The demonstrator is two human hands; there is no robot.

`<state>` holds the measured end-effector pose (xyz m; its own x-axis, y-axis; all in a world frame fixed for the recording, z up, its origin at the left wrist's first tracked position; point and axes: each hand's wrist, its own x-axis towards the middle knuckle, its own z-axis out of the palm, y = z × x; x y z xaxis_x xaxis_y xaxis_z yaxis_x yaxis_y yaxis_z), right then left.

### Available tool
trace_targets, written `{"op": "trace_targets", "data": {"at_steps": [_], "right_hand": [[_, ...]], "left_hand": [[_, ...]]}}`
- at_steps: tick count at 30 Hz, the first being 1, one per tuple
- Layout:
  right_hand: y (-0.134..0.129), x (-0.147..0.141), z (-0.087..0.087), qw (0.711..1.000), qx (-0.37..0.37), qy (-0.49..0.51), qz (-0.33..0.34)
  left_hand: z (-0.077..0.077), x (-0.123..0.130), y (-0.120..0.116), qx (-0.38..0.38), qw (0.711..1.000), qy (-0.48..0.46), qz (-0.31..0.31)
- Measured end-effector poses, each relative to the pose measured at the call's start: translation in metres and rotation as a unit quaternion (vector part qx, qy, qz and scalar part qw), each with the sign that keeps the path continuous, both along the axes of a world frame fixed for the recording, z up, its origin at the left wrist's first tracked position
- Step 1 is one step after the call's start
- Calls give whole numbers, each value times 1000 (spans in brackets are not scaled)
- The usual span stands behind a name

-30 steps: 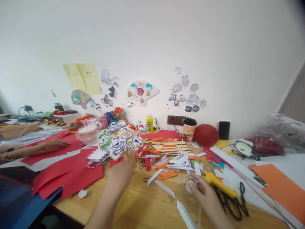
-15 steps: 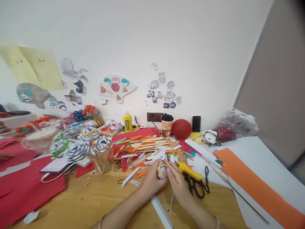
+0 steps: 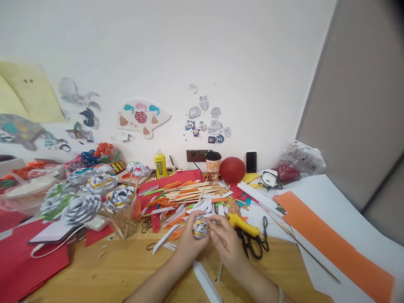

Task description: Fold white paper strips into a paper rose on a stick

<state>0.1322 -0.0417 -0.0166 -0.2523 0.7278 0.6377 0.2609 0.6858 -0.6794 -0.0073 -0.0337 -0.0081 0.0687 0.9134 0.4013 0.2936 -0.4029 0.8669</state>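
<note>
A small round paper flower (image 3: 200, 227), white with grey and yellow folds, sits in my left hand (image 3: 187, 239), whose fingers wrap around it. On the flower's right edge, the thumb and fingertips of my right hand (image 3: 224, 238) pinch its paper. A wooden stick (image 3: 219, 272) shows below the hands, beside a folded white paper strip (image 3: 206, 280) on the table. Just right of my right hand lie a yellow glue gun (image 3: 246, 224) and black-handled scissors (image 3: 252, 246).
Wooden sticks (image 3: 189, 192) and cut paper strips are heaped behind my hands. Finished paper flowers (image 3: 82, 208) stand at left, above red paper (image 3: 38, 269). A lidded cup (image 3: 213, 166), red balloon (image 3: 232, 169) and yellow bottle (image 3: 160, 164) line the wall. Orange paper (image 3: 334, 246) lies at right.
My right hand's fingers have drawn back from over the flower to its right edge, uncovering more of it. The camera view has turned slightly right.
</note>
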Motion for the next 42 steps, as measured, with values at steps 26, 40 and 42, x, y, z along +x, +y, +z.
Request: {"op": "trace_targets", "data": {"at_steps": [26,40,42], "right_hand": [[-15,7,16,994,2,99,-35],[3,13,8,996,12,58,-65],[4,13,8,996,12,52,-70]], "left_hand": [[4,-4,-16,54,998,-7,-29],[2,-5,-10,-39,994,33,-101],[3,-6,-10,-29,992,60,-110]]}}
